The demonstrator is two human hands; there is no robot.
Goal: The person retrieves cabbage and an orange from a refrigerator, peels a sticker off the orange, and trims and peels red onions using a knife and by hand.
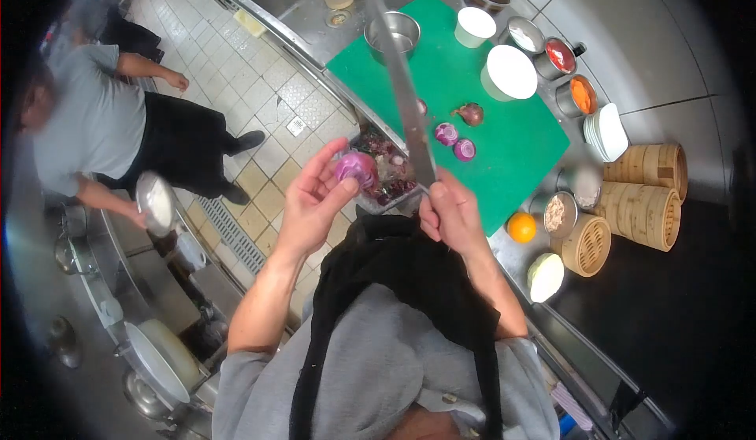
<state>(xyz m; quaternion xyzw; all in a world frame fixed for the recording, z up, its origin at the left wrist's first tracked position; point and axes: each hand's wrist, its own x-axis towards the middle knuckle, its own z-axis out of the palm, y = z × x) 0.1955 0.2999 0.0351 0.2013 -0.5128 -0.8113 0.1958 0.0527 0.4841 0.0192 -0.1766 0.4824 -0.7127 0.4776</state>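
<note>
My left hand (316,196) is closed around a purple onion (356,170), held up beside the counter edge. In my right hand (450,212) is the handle of a long knife (411,121); its blade points away from me and up over the board. Below and between my hands, a bin (384,176) holds onion skins and scraps. On the green cutting board (504,168) lie two purple onions (455,142) and a browner, unpeeled one (470,114). Part of another onion (422,107) shows behind the blade.
A metal bowl (398,35) and white tubs (509,72) stand on the board. Along the wall are ingredient tins (557,56), stacked plates (605,132) and bamboo steamers (639,212). An orange (521,227) and half cabbage (546,277) sit nearer. At left, another person (94,125) holds a bowl.
</note>
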